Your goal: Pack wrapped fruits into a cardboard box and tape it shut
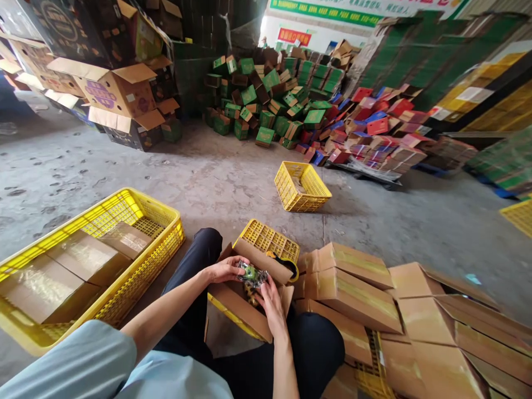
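Between both hands is a small clear plastic bag with something green inside (250,273); its exact kind cannot be made out. My left hand (226,270) pinches the bag's left side, and my right hand (271,305) has its fingers closed at the right end. Directly below stands a cardboard box (241,311) with its flaps up, between my knees. Yellowish-brown, dark-marked contents (251,296) show inside it, partly covered by my right hand. A tape dispenser (294,268) with a yellow and black body rests against the box's far right flap.
Beneath the box is a yellow plastic crate (270,239). A long yellow crate (172,235) with taped boxes stands left. Cardboard boxes (353,288) are piled at right. Ahead sits a smaller yellow crate (286,188); green boxes (266,134) and red ones (376,126) lie heaped beyond.
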